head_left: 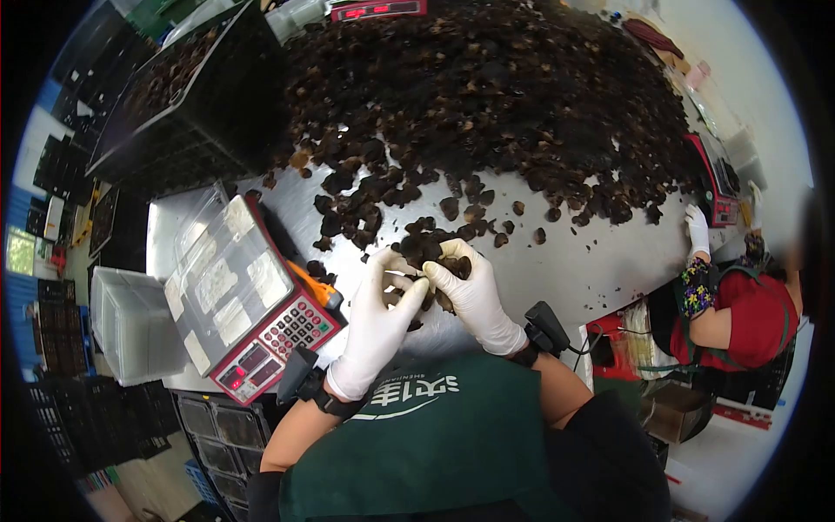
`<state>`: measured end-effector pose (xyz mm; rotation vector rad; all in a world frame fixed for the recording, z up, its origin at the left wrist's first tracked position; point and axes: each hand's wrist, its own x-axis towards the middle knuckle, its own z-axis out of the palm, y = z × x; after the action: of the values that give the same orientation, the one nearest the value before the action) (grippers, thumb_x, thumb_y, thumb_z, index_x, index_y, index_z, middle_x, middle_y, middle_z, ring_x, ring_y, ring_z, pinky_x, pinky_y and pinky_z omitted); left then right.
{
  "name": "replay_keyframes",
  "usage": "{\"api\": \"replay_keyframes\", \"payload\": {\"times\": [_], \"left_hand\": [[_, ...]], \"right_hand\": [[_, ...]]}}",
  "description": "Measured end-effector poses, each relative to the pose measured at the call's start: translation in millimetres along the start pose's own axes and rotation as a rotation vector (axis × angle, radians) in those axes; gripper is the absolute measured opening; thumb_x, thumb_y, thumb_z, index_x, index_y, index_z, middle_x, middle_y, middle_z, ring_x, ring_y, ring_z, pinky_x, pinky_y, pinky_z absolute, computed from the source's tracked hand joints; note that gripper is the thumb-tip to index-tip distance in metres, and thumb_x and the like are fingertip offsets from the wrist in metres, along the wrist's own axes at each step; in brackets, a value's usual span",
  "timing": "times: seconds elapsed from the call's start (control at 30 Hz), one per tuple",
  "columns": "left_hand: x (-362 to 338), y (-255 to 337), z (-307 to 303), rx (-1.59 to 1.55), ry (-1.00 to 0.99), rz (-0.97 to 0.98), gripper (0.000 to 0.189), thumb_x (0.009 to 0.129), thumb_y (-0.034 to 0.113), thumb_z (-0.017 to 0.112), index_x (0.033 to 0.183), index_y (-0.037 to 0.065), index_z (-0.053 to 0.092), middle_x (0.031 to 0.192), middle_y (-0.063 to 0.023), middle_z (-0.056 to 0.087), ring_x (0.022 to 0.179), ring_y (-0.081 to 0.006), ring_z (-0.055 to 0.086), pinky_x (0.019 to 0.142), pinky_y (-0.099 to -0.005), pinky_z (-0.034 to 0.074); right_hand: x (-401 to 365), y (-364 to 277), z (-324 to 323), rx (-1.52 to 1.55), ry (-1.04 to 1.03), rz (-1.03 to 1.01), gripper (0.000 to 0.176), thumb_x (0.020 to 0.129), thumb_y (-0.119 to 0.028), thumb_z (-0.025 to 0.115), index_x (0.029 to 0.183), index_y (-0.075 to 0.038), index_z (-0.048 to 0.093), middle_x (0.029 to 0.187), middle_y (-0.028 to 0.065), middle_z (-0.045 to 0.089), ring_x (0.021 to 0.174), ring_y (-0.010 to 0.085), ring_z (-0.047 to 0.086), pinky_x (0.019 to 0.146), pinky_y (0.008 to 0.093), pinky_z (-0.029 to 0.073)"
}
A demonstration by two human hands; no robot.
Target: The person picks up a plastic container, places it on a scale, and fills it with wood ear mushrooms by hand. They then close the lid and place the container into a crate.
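Observation:
Both my hands wear white gloves and meet over the near edge of a metal table. My left hand (380, 304) is closed, its fingertips pinching among small dark brown mushroom-like pieces (421, 246). Beside it my right hand (470, 291) is curled round more of these pieces, with a few showing between thumb and fingers. Exactly which piece each fingertip grips is partly hidden. Just beyond the hands, loose dark pieces (474, 213) lie scattered in front of a large dark heap (487, 96).
A red scale (303, 326) with a clear-covered pan stands left, near an orange-handled object (317, 285). Clear plastic tubs (135, 326) are stacked farther left. A black crate (196, 113) stands back left. At right, a co-worker in red (752, 317) works by another scale (720, 187).

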<state>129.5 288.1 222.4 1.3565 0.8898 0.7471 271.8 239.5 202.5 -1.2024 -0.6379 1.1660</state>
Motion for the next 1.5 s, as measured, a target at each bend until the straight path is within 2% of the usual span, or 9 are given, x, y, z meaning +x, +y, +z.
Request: {"api": "replay_keyframes", "payload": {"times": [0.2,0.43,0.6,0.9,0.97,1.03,1.23,1.37,1.5], "left_hand": [[5.1,2.6,-21.8,-0.336,-0.039,-0.025,0.061,0.090,-0.003,0.064,0.145,0.002,0.039,0.118,-0.0072,0.057,0.088,-0.0069,0.059,0.078,-0.0204,0.051],[4.2,-13.0,-49.6,-0.229,-0.077,-0.230,0.029,0.093,0.005,0.065,0.122,0.002,0.061,0.100,-0.0020,0.066,0.077,-0.0052,0.061,0.066,-0.0170,0.045],[-18.3,-9.5,-65.8,-0.333,0.142,-0.151,0.014,0.093,0.005,0.066,0.105,0.003,0.062,0.093,-0.0017,0.065,0.075,-0.0078,0.061,0.066,-0.0209,0.045],[-88.3,-24.4,-113.7,-0.271,0.561,-0.030,0.013,0.092,-0.001,0.062,0.104,0.002,0.060,0.096,-0.0049,0.063,0.077,-0.0120,0.062,0.068,-0.0237,0.046],[-94.2,-25.3,-116.3,-0.243,0.634,-0.024,0.014,0.092,-0.002,0.062,0.105,0.002,0.060,0.095,-0.0046,0.062,0.078,-0.0119,0.061,0.070,-0.0235,0.045],[-97.5,-30.9,-118.1,-0.247,0.668,-0.022,0.017,0.092,-0.004,0.062,0.108,0.001,0.059,0.099,-0.0059,0.062,0.081,-0.0126,0.060,0.072,-0.0238,0.046],[-89.2,-30.8,-103.1,-0.426,0.543,-0.008,0.033,0.093,-0.005,0.054,0.126,-0.003,0.051,0.122,-0.0100,0.056,0.106,-0.0171,0.059,0.091,-0.0304,0.049],[-70.8,-22.1,-72.2,-0.483,0.101,-0.255,0.050,0.089,-0.003,0.055,0.137,-0.002,0.040,0.127,-0.0150,0.055,0.118,-0.0238,0.057,0.102,-0.0354,0.046],[-37.7,-46.3,-55.6,-0.186,-0.243,-0.390,0.038,0.096,-0.002,0.050,0.134,0.000,0.047,0.117,-0.0117,0.066,0.109,-0.0165,0.063,0.096,-0.0296,0.048]], "right_hand": [[1.6,-7.8,0.2,0.016,-0.184,0.198,0.008,0.094,-0.012,0.064,0.094,-0.003,0.063,0.069,-0.0008,0.062,0.048,0.0022,0.048,0.041,0.0192,0.036],[9.8,6.9,-1.0,0.213,-0.243,0.282,0.017,0.097,-0.019,0.059,0.096,-0.003,0.064,0.079,0.0023,0.065,0.061,0.0055,0.055,0.051,0.0182,0.041],[42.6,15.7,14.4,0.137,-0.250,0.248,0.024,0.100,-0.027,0.058,0.100,-0.004,0.064,0.080,0.0008,0.064,0.058,0.0038,0.051,0.048,0.0169,0.036],[113.5,-2.6,212.6,0.030,-0.603,0.197,0.026,0.097,-0.028,0.063,0.097,-0.002,0.067,0.076,0.0006,0.063,0.050,0.0045,0.047,0.047,0.0207,0.037],[122.1,17.4,244.7,0.041,-0.651,0.074,0.034,0.094,-0.034,0.067,0.095,-0.001,0.068,0.074,0.0031,0.065,0.060,0.0099,0.060,0.055,0.0263,0.047],[128.6,44.9,258.1,-0.083,-0.567,-0.347,0.033,0.093,-0.033,0.068,0.097,0.000,0.069,0.083,0.0078,0.069,0.079,0.0163,0.066,0.072,0.0296,0.052],[60.6,11.8,146.0,-0.415,-0.682,-0.865,0.037,0.085,-0.022,0.070,0.118,-0.004,0.064,0.120,0.0144,0.062,0.103,0.0288,0.063,0.092,0.0377,0.050],[3.1,40.7,42.0,-0.558,-0.677,-0.297,0.040,0.084,-0.012,0.068,0.124,-0.008,0.062,0.121,0.0138,0.061,0.104,0.0278,0.063,0.089,0.0356,0.052],[-39.2,27.5,-62.6,-0.648,-0.165,-0.050,0.030,0.084,-0.002,0.064,0.114,-0.005,0.066,0.106,0.0107,0.067,0.096,0.0222,0.067,0.084,0.0302,0.053]]}}
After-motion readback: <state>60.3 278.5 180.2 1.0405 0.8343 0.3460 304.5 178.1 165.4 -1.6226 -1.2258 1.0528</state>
